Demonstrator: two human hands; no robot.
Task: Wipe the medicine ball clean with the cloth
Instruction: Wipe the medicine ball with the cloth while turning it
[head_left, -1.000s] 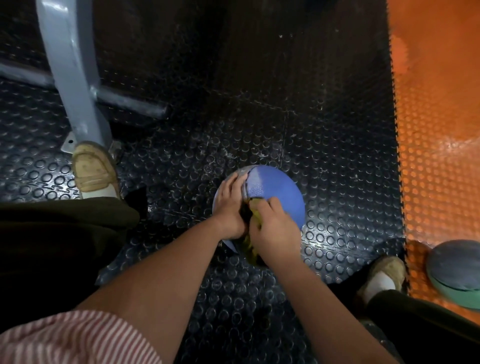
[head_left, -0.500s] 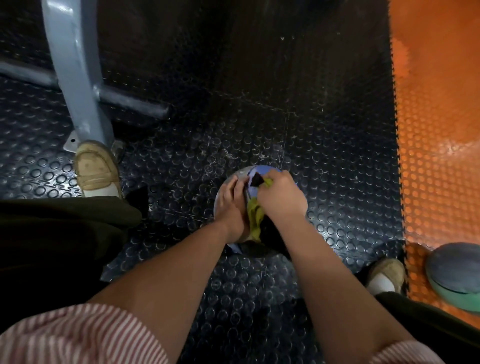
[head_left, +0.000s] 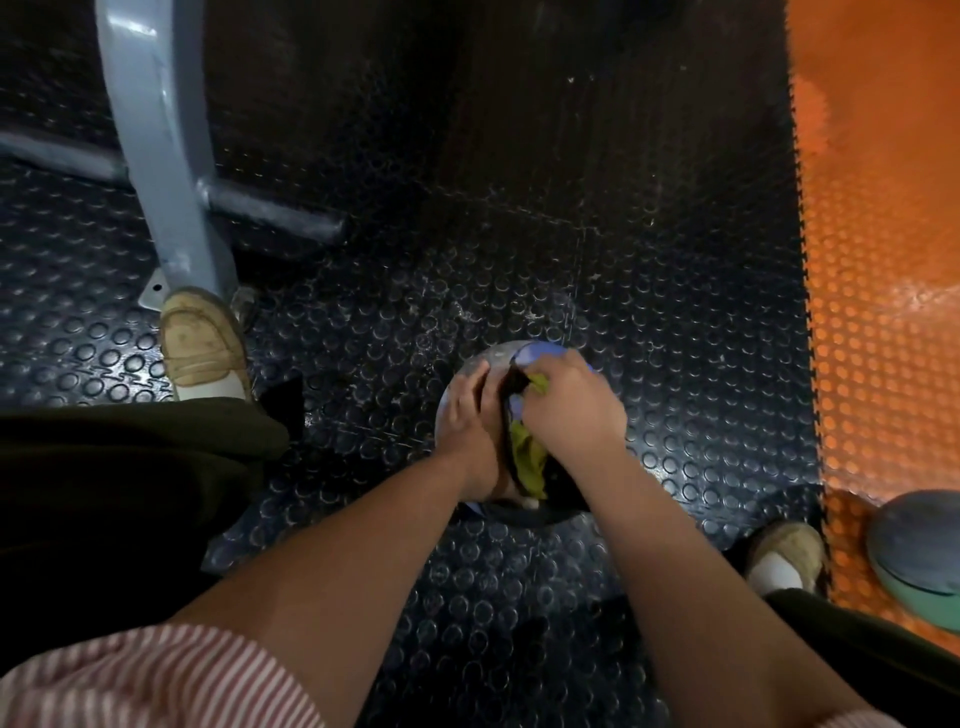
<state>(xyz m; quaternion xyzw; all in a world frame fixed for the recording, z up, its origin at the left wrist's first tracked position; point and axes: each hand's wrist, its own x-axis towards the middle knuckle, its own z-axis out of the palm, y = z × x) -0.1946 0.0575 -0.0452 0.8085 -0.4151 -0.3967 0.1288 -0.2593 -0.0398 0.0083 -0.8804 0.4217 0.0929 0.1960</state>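
On the studded mat (head_left: 623, 260), our right hand (head_left: 571, 405), fingers clenched round the cloth (head_left: 527, 462), has swept toward twelve o'clock across the ball (head_left: 540, 352). Our left hand (head_left: 467, 421) steadies it, fingers flat. The top is probably wiped.

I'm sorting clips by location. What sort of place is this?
Most likely a gym. The floor is black studded rubber matting joined to orange matting, a grey-blue metal equipment frame stands on it, and a second medicine ball lies near the blue medicine ball.
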